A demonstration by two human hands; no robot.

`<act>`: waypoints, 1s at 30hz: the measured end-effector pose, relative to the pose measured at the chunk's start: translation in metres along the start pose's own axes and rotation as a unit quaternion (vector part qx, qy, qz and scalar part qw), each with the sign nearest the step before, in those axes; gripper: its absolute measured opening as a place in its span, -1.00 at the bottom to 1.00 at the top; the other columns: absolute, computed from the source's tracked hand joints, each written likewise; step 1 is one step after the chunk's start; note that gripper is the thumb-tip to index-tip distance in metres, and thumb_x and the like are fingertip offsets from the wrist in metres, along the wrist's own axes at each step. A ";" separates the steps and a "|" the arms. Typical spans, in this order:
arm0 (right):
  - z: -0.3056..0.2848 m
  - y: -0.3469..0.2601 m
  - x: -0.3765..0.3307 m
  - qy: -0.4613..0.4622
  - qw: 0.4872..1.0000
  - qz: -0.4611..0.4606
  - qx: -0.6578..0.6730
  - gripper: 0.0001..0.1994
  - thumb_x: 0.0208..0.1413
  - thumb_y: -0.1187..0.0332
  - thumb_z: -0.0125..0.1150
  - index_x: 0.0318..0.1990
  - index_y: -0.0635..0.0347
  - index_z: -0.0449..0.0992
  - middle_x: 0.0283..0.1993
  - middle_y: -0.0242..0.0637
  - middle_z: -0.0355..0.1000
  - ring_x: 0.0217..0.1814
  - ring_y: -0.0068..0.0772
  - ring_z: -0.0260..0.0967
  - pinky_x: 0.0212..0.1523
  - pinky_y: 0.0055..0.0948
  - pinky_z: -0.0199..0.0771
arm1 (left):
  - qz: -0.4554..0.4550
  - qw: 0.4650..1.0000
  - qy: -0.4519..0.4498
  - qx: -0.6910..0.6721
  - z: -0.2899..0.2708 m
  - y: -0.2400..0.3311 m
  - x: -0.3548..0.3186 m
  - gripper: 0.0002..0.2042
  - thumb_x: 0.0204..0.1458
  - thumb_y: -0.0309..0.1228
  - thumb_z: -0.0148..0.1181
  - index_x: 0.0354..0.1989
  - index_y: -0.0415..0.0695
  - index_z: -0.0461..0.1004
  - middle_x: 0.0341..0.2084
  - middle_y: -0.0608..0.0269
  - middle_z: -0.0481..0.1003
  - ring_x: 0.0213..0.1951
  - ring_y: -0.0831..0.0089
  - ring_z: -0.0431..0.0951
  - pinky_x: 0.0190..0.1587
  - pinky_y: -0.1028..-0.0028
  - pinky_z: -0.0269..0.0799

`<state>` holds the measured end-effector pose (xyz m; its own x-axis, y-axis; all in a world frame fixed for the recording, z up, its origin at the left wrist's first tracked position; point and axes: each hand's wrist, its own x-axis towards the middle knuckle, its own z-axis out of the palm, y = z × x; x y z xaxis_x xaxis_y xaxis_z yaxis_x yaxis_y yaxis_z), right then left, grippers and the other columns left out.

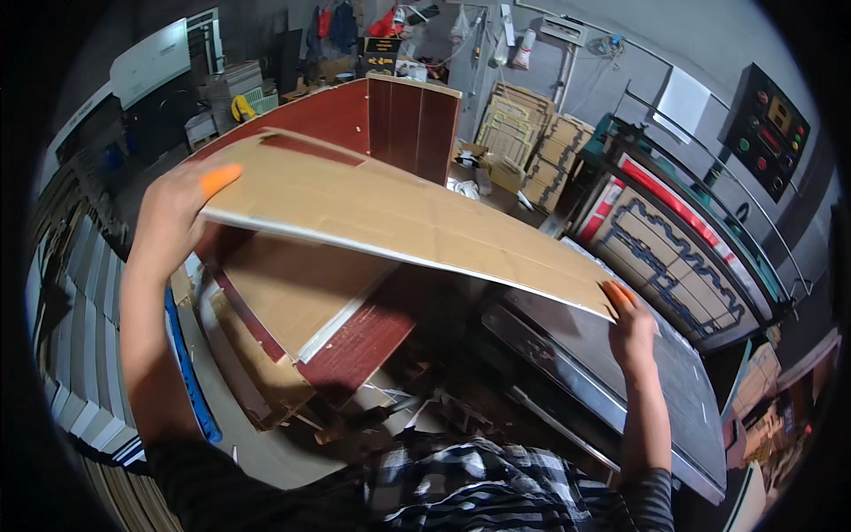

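A large sheet of brown cardboard (399, 217) with a white edge is raised and tilted in front of me, spanning both hands. My left hand (177, 208) is closed on its left end, with an orange cover on the thumb. At the other end, my right hand (631, 326) grips the near right corner, orange covers on its fingertips. Under the sheet's left part lies more brown cardboard (306, 293) with a white edge, on a dark red board (363, 355). The sheet's right end hangs over the grey metal bed (683, 399) of a machine.
Upright on the right stands a cutting die board (656, 257) with dark wavy strips, below a control panel (767, 129). Stacks of grey-white sheets (93, 328) line the left. Dark red panels (412, 129) rise behind. Scraps litter the floor (443, 408).
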<state>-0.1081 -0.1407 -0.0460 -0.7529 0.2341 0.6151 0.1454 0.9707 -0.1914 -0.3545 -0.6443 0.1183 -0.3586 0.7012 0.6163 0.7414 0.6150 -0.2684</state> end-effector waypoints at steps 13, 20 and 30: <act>0.316 -0.160 0.071 -0.158 0.958 -0.235 -0.033 -0.58 0.03 0.20 0.08 0.07 0.04 0.43 0.18 -0.20 0.34 0.23 -0.19 0.24 0.22 -0.05 0.17 | -0.362 0.930 -0.056 0.029 0.336 0.035 -0.277 -0.74 0.14 -0.32 -0.02 -0.11 -0.12 0.52 -0.11 0.17 0.53 -0.01 0.19 0.47 0.08 0.24 0.32; 0.159 -0.146 -0.044 -0.257 0.904 -0.256 0.225 -0.74 0.05 0.26 0.22 -0.12 0.11 0.56 -0.02 -0.20 0.49 0.01 -0.18 0.44 0.08 -0.22 0.38 | -0.326 0.935 -0.143 0.007 0.427 0.068 -0.258 -0.69 0.11 -0.38 -0.08 0.01 -0.02 0.46 0.07 0.26 0.45 0.22 0.22 0.29 0.24 0.18 0.14; -0.093 0.084 -0.192 0.093 0.978 0.166 -0.082 -0.62 -0.07 0.45 0.33 -0.03 0.15 0.49 0.02 -0.09 0.46 0.06 0.01 0.41 0.05 -0.24 0.43 | -0.300 0.880 -0.333 -0.157 0.431 -0.018 -0.250 -0.33 -0.06 -0.33 0.32 0.23 -0.30 0.21 0.19 -0.05 0.28 0.22 0.13 0.26 0.28 0.33 0.14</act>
<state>0.1081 -0.0985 -0.1093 -0.5190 0.5291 0.6713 0.4743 0.8316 -0.2888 -0.5234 -0.6751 -0.3501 -0.9142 0.4046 -0.0222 0.3880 0.8899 0.2398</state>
